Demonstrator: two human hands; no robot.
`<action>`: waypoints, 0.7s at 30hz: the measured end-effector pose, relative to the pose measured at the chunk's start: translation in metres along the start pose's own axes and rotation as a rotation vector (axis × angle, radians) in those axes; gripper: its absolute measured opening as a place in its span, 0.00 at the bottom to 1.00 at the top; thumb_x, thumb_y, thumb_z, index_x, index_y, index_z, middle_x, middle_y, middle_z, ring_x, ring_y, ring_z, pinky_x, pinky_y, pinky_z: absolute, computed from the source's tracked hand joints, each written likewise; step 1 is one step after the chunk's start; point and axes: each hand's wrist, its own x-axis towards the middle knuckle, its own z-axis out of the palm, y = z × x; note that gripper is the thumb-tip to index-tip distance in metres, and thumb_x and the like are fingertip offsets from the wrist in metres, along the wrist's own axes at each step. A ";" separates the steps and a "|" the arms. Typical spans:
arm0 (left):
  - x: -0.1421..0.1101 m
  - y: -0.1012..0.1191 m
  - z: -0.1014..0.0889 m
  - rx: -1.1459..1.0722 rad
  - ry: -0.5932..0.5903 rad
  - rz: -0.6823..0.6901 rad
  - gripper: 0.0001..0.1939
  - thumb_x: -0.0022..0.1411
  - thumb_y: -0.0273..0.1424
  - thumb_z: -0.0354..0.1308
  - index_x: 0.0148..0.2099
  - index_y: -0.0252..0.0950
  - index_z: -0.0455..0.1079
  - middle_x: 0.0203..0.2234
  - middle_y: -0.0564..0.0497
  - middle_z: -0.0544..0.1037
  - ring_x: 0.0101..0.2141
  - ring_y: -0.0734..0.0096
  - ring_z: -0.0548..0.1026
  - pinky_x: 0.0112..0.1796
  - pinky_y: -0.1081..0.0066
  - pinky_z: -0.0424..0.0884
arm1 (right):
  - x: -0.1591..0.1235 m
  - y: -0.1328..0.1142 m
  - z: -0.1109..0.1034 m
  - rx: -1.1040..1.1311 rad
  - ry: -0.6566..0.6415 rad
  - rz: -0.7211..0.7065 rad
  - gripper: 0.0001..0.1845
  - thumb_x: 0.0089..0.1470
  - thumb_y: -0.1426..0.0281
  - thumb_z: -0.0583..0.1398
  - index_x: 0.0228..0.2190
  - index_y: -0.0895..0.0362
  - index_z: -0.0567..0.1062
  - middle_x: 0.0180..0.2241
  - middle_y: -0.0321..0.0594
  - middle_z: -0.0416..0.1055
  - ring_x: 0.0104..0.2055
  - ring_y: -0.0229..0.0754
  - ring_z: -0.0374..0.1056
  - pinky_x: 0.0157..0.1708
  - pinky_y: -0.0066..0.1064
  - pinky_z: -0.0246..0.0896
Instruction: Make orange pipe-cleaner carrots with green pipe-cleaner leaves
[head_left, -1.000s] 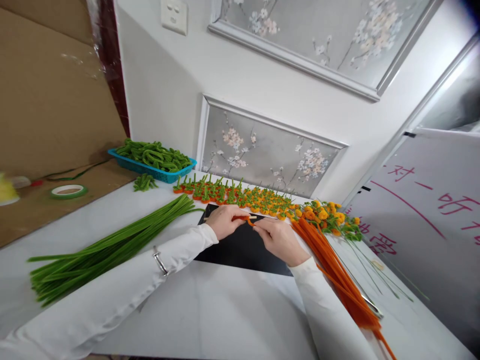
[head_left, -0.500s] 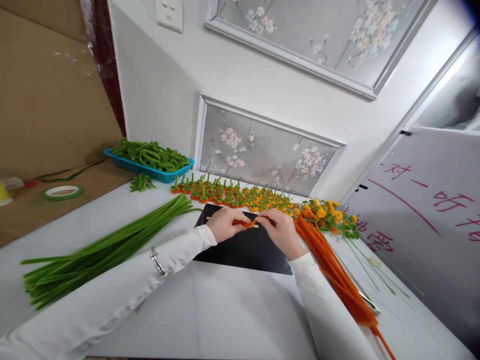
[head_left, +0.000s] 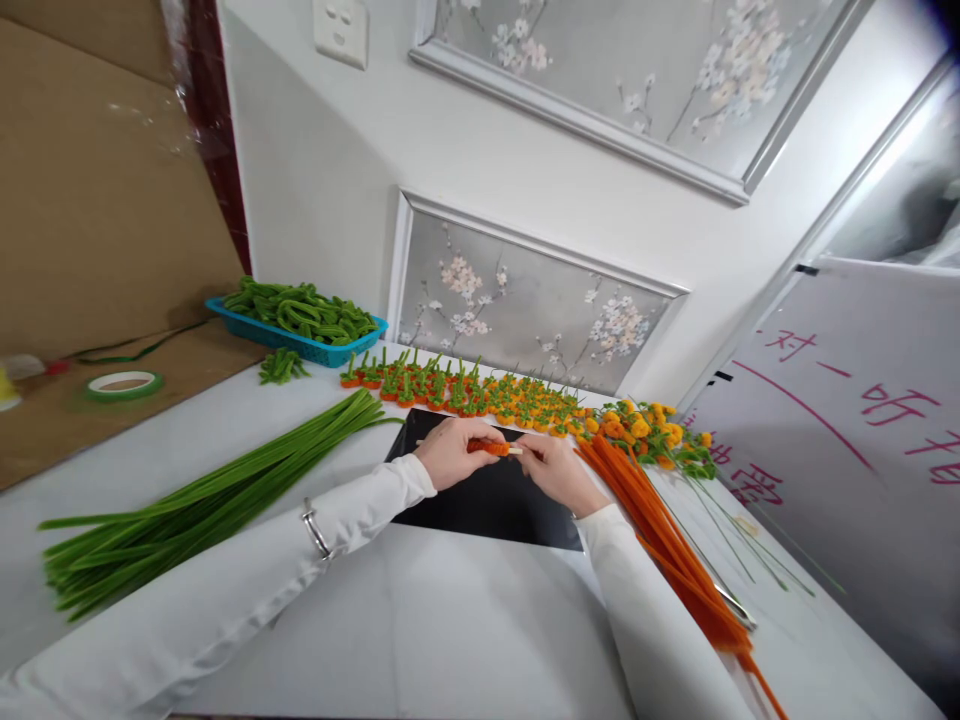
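Note:
Above a black mat (head_left: 480, 510), my left hand (head_left: 454, 455) is closed around a thin pale stick (head_left: 516, 451). An orange pipe cleaner (head_left: 489, 448) is wound in a coil on that stick, partly hidden by my left fingers. My right hand (head_left: 559, 472) pinches at the stick's right end, its fingertips close to the coil. Right of the mat lies a bundle of orange pipe cleaners (head_left: 667, 550). To the left is a bundle of long green pipe cleaners (head_left: 225, 500).
A blue basket (head_left: 330, 353) heaped with green pipe-cleaner pieces stands at the back left. Rows of small orange flower pieces with green stems (head_left: 442, 390) line the back. Yellow flowers (head_left: 645, 425), scissors (head_left: 735, 607) and green tape (head_left: 124, 386) lie around.
The orange strand that stretched between my hands is now wound onto the stick. My right hand has moved slightly down, to the stick's end. My left hand has barely moved.

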 end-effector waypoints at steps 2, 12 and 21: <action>0.000 0.000 0.000 -0.025 0.019 -0.015 0.13 0.50 0.27 0.59 0.41 0.34 0.75 0.29 0.50 0.78 0.31 0.70 0.75 0.37 0.72 0.70 | -0.001 0.000 0.002 -0.003 -0.008 0.002 0.16 0.57 0.68 0.53 0.20 0.56 0.72 0.17 0.32 0.67 0.20 0.34 0.62 0.21 0.23 0.52; 0.004 -0.014 0.003 -0.169 0.063 -0.067 0.18 0.53 0.28 0.56 0.48 0.31 0.73 0.42 0.43 0.77 0.35 0.66 0.77 0.41 0.65 0.73 | -0.003 -0.009 0.003 -0.035 -0.023 -0.026 0.14 0.58 0.68 0.52 0.25 0.55 0.72 0.19 0.34 0.68 0.21 0.36 0.62 0.23 0.24 0.54; 0.011 -0.013 -0.005 -0.230 -0.026 -0.043 0.16 0.59 0.36 0.52 0.28 0.31 0.75 0.31 0.47 0.80 0.42 0.64 0.75 0.48 0.69 0.66 | -0.004 -0.015 0.001 -0.135 -0.022 -0.034 0.12 0.58 0.70 0.51 0.27 0.54 0.72 0.22 0.35 0.70 0.21 0.36 0.62 0.23 0.25 0.52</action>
